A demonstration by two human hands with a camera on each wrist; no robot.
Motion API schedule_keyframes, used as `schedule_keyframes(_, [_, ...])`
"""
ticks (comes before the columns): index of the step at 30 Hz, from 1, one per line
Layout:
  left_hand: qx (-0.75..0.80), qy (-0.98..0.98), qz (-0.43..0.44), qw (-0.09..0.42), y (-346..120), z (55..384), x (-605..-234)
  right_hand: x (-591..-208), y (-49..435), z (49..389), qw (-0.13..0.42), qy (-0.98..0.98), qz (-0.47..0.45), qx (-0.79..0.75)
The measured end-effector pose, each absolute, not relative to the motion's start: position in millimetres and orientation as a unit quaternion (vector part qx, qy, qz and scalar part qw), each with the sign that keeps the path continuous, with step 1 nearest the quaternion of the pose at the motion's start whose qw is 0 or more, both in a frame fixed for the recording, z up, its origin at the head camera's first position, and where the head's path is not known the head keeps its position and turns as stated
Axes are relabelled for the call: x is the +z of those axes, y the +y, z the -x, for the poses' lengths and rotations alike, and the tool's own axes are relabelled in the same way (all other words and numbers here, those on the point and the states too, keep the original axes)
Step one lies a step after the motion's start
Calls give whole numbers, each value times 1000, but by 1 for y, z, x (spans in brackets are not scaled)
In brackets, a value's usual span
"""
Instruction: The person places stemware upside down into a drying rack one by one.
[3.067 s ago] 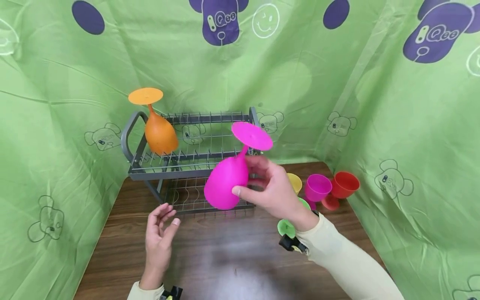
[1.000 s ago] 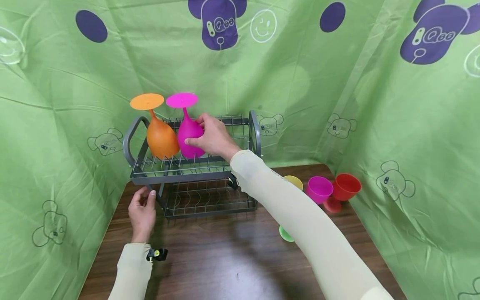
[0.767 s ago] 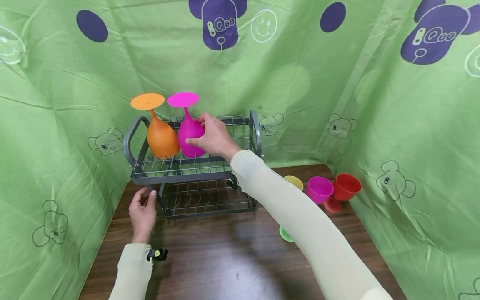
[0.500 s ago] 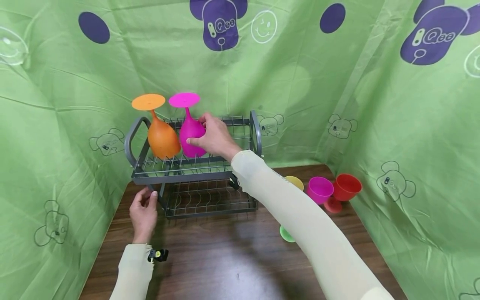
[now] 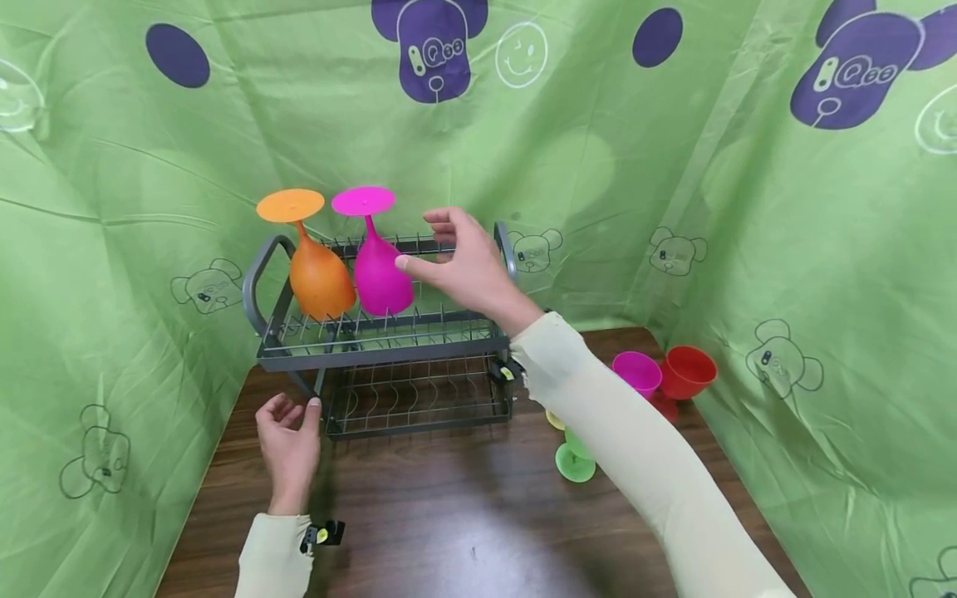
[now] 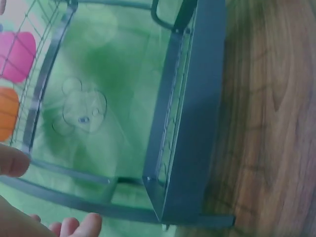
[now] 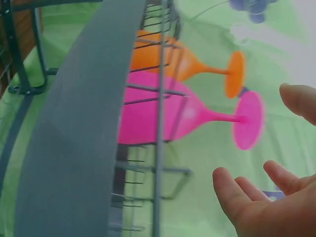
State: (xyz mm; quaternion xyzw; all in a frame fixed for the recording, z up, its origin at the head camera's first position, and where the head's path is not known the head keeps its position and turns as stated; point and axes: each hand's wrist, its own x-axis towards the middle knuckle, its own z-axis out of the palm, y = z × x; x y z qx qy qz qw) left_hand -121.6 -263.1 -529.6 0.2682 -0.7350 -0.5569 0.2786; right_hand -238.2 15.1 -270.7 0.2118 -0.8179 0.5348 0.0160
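Observation:
Upside down on the rack's upper tier stands a pink goblet (image 5: 384, 278), foot in the air. Left of it an orange goblet (image 5: 321, 278) is placed the same way. My right hand (image 5: 478, 266) is spread just right of the pink goblet and holds nothing; in the right wrist view a gap shows between its fingers and the pink goblet (image 7: 163, 111). Beside the lower left leg of the grey dish rack (image 5: 389, 355) is my left hand (image 5: 290, 444), fingers loosely bent around nothing. The left wrist view has its thumb (image 6: 14, 162) near the rack's frame.
On the wooden table (image 5: 449, 515) at the right are a second pink goblet (image 5: 637, 371), a red goblet (image 5: 688, 374) and a green one (image 5: 576, 463), partly behind my right sleeve. A bit of yellow (image 5: 555, 419) shows there too. Green cloth walls enclose the table.
My right hand carried the pink goblet onto the rack beside the orange one, then let go and drew back right. My left hand moved to the rack's leg, then slightly down from it.

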Motion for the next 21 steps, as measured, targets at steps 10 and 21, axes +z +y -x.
schedule_keyframes(10, [-559,-767,-218,226,-224,104,-522,-286,73,188,53,-737,-284,611])
schedule_keyframes(21, [-605,-770,-124,159,-186,87,-522,-324,138,145,85,-707,-238,661])
